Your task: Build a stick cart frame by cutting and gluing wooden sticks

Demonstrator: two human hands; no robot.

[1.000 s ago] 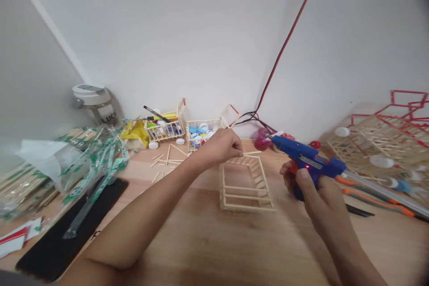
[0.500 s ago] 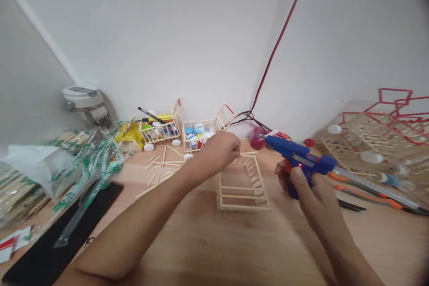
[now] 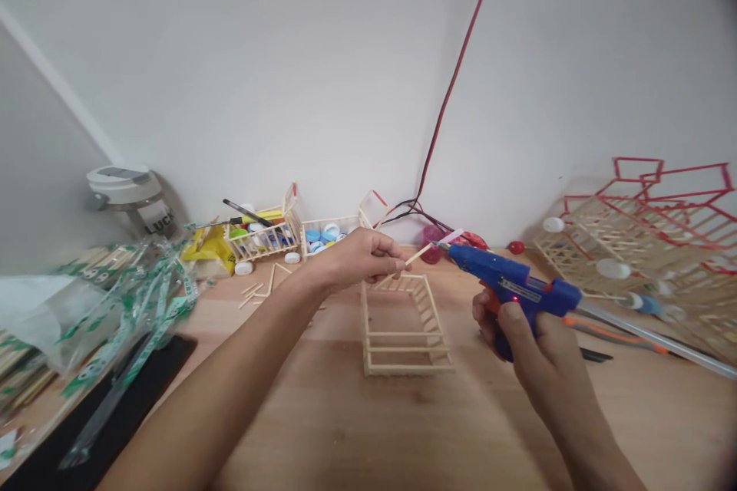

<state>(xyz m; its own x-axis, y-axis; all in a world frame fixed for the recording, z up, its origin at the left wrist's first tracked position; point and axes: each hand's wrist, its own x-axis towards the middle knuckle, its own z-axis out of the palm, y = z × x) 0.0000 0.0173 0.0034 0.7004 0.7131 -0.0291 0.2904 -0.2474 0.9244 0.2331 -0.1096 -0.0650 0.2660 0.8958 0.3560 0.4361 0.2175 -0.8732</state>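
Note:
My left hand (image 3: pixel 368 257) pinches a short wooden stick (image 3: pixel 419 255) that points right and slightly upward. The stick's far end meets, or nearly meets, the nozzle of a blue glue gun (image 3: pixel 495 270). My right hand (image 3: pixel 527 330) is wrapped around the glue gun's handle, and a small red light glows on its side. Below the stick, a rectangular frame of wooden sticks (image 3: pixel 403 370) lies on the table, with slats along its right side and two crossbars near its front. The frame's far left corner is partly behind my left hand.
Two small stick carts (image 3: pixel 262 245) filled with bottle caps stand by the wall. Loose sticks (image 3: pixel 250 293) lie left of my forearm. Stacked red-edged stick carts (image 3: pixel 639 226) and orange-handled pliers (image 3: pixel 622 334) are at the right. Plastic-wrapped sticks (image 3: pixel 34 357) and a lidded jar (image 3: pixel 138 199) are at the left.
My left hand has turned, bringing the stick into view at the glue gun's nozzle. The glue gun has stayed nearly in place, while the view has shifted slightly.

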